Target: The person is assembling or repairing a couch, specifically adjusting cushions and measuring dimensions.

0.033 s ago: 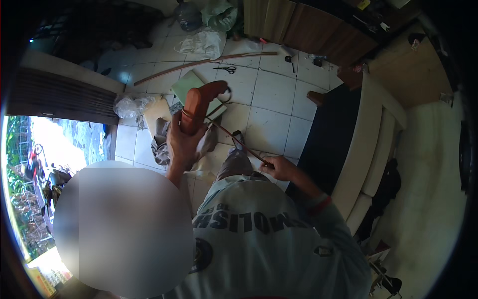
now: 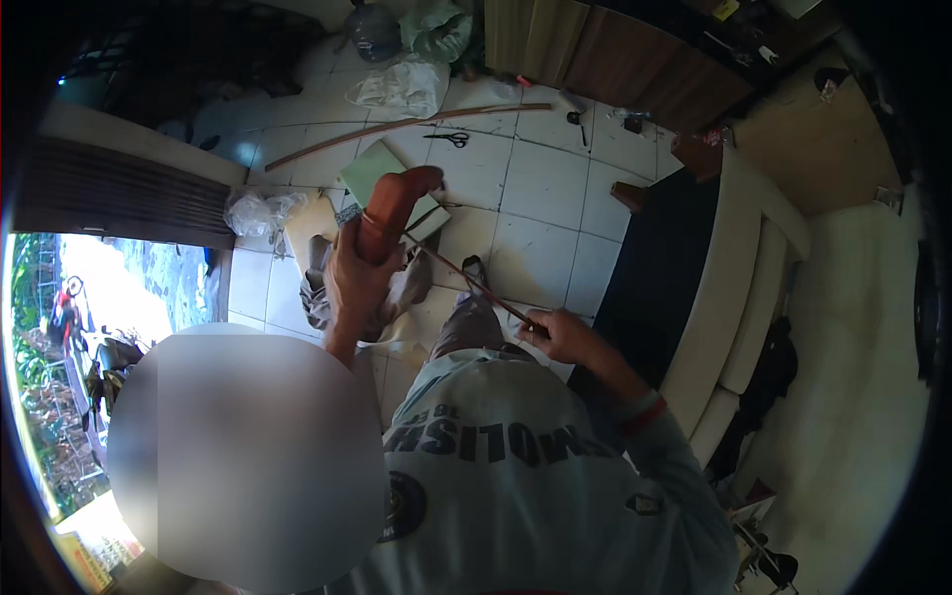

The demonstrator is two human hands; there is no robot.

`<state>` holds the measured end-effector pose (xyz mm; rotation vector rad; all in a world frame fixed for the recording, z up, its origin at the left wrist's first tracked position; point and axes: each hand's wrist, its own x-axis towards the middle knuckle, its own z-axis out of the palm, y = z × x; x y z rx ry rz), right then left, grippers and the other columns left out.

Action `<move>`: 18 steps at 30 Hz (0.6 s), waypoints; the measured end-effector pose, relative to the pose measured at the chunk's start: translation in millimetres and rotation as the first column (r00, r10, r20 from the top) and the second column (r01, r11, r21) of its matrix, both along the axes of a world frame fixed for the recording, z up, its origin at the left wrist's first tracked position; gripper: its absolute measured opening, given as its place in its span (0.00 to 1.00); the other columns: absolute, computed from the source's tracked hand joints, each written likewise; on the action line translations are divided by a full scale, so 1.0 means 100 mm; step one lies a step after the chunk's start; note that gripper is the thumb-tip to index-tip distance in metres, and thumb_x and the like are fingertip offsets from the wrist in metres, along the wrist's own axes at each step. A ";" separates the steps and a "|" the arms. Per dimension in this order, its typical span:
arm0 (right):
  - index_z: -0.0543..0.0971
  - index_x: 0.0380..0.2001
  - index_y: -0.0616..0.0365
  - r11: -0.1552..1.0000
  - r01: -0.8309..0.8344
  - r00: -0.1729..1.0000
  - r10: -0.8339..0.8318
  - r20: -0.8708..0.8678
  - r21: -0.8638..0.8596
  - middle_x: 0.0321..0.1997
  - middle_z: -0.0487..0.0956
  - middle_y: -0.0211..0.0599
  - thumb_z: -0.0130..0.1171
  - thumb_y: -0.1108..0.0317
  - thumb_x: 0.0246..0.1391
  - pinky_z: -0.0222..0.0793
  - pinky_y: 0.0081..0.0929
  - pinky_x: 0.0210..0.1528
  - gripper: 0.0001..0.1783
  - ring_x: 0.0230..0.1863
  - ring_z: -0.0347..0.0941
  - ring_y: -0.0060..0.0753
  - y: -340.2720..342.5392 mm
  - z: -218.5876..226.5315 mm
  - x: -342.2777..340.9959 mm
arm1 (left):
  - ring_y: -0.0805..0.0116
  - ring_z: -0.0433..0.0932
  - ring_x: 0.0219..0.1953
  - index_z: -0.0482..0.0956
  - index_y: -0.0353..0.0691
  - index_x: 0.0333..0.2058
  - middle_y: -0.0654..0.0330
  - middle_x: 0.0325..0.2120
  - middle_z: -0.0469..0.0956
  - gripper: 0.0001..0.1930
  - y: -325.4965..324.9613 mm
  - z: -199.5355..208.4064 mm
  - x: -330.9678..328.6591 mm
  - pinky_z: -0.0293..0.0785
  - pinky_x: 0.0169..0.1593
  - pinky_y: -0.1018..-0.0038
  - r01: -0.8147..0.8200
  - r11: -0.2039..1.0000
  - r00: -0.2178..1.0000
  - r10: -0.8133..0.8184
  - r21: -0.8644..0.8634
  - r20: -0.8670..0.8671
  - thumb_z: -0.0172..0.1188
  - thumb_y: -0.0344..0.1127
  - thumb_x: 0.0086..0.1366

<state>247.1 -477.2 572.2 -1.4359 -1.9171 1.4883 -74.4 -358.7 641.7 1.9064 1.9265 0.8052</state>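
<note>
My left hand (image 2: 355,283) is wrapped around the lower end of a thick reddish-brown curved piece (image 2: 392,213), smooth like painted wood, its top bending to the right. A thin brown strip (image 2: 464,274) runs from beside this piece down to my right hand (image 2: 563,335), whose fingers are closed on its end. The strip looks taut, and a band of similar colour crosses the curved piece just above my left hand. How the strip joins the piece cannot be made out. Behind the piece, a pale green flat box or board (image 2: 371,167) lies on the tiles.
Scissors (image 2: 451,139) and a long wooden strip (image 2: 397,125) lie on the tiled floor (image 2: 545,223). A cream sofa (image 2: 712,307) with a black underside and brown feet stands at the right. Plastic bags (image 2: 263,211) are at the left, near a bright doorway (image 2: 129,283).
The curved piece has turned slightly in my left hand's grip, and its bent top sits a little lower and further left. My right hand has barely moved.
</note>
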 end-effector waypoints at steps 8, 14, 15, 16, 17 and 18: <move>0.82 0.35 0.54 0.715 -0.093 0.990 -0.008 0.141 0.693 0.26 0.81 0.38 0.65 0.57 0.54 0.71 0.33 0.27 0.13 0.22 0.76 0.37 2.04 0.91 0.06 | 0.53 0.82 0.40 0.79 0.51 0.49 0.57 0.42 0.81 0.30 0.76 0.01 0.16 0.79 0.43 0.64 0.835 0.484 0.493 -0.869 -0.261 -0.036 0.73 0.42 0.43; 0.82 0.35 0.59 0.943 0.198 0.978 -0.207 -0.004 -0.268 0.26 0.80 0.27 0.63 0.56 0.56 0.69 0.26 0.27 0.15 0.23 0.71 0.17 2.42 -0.33 0.32 | 0.77 0.76 0.38 0.78 0.33 0.45 0.60 0.32 0.80 0.28 1.26 0.03 0.43 0.75 0.44 0.73 0.661 0.741 0.614 -0.442 -0.120 0.654 0.73 0.43 0.47; 0.81 0.36 0.59 0.895 0.226 0.947 -0.294 -0.129 -0.384 0.24 0.79 0.26 0.62 0.56 0.57 0.68 0.26 0.27 0.15 0.24 0.70 0.15 2.20 -0.46 0.25 | 0.75 0.77 0.37 0.77 0.32 0.46 0.58 0.31 0.81 0.30 1.41 0.06 0.49 0.75 0.43 0.73 0.517 0.841 0.716 -0.324 -0.158 0.619 0.74 0.44 0.47; 0.79 0.37 0.59 0.938 0.152 0.963 -0.212 -0.167 -0.313 0.24 0.79 0.29 0.61 0.57 0.58 0.69 0.27 0.28 0.15 0.23 0.71 0.20 1.97 -0.45 0.11 | 0.67 0.81 0.36 0.77 0.36 0.48 0.52 0.33 0.82 0.32 1.56 0.10 0.53 0.77 0.43 0.70 0.315 0.945 0.828 -0.226 -0.093 0.513 0.74 0.46 0.46; 0.78 0.38 0.58 0.968 0.091 0.969 -0.140 -0.205 -0.232 0.24 0.80 0.33 0.60 0.57 0.58 0.70 0.28 0.28 0.15 0.23 0.73 0.24 1.82 -0.43 0.00 | 0.67 0.81 0.36 0.77 0.36 0.48 0.52 0.33 0.82 0.32 1.73 0.11 0.49 0.77 0.43 0.70 0.291 0.952 0.839 -0.209 -0.090 0.502 0.74 0.46 0.46; 0.78 0.38 0.58 0.971 0.068 0.970 -0.118 -0.213 -0.228 0.24 0.80 0.33 0.60 0.57 0.58 0.70 0.28 0.28 0.15 0.23 0.73 0.24 1.90 -0.28 -0.07 | 0.61 0.82 0.36 0.77 0.39 0.49 0.51 0.34 0.82 0.32 1.93 0.09 0.44 0.77 0.43 0.67 0.237 0.971 0.936 -0.218 -0.037 0.277 0.74 0.47 0.46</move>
